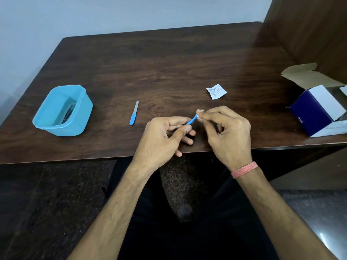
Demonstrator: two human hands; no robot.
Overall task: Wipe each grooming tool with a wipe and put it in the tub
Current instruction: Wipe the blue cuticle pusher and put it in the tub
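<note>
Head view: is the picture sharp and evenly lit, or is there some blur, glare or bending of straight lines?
Head view: the middle is sharp, with both the left hand and right hand clear; the table edges bow from the wide lens; a faint hazy band runs down the right side near the box; light is soft, shadows weak; the tub contents are dim.

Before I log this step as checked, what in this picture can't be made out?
All in the head view:
- Blue tool: only a short stretch shows; the left hand hides its handle, the right hand its tip.
- Wipe: a white scrap peeks out from the right fingertips.
- Tub: dark things lie inside, too dim to name.
- Torn sachet: print too small.
- Open box: cut off by the right edge.
</note>
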